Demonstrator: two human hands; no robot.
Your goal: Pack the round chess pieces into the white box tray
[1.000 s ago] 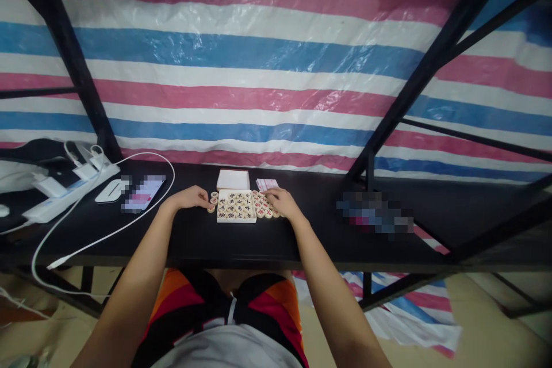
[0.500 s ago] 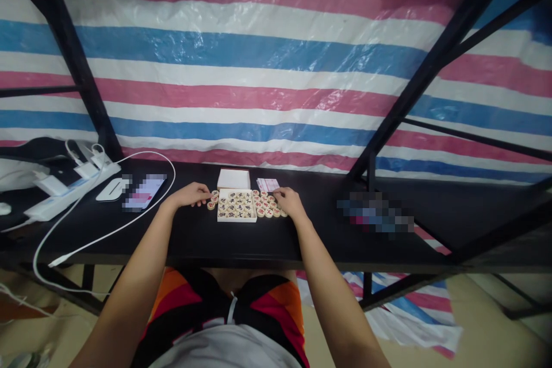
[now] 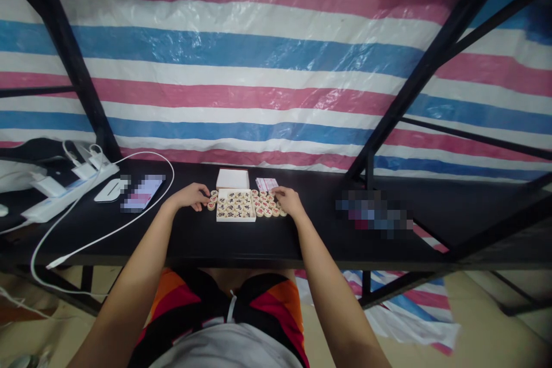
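A white box [image 3: 236, 219] full of round wooden pieces with dark characters stands on the black table [image 3: 190, 244]. Right of it several red-marked pieces [image 3: 267, 212] lie close together, and my right hand [image 3: 288, 200] rests at their right edge, fingers bent and apart, with no piece visibly gripped. A dark-marked piece [image 3: 214, 193] and a red-marked piece [image 3: 211, 206] lie left of the box. My left hand [image 3: 193, 196] is beside these two, fingers curved and apart, its fingertips near them and nothing seen in its grasp.
Behind the box lies its white lid [image 3: 233, 178], with pink-and-white cards [image 3: 267, 184] to the right. On the left are a phone [image 3: 143, 193], a white device [image 3: 110, 190], a power strip [image 3: 64, 198] and a looping white cable [image 3: 125, 228]. Black metal posts [image 3: 388, 115] flank the table.
The whole view has shifted slightly. My left hand has drawn back a little from the pieces on the left, while my right hand stays at the red-marked group.
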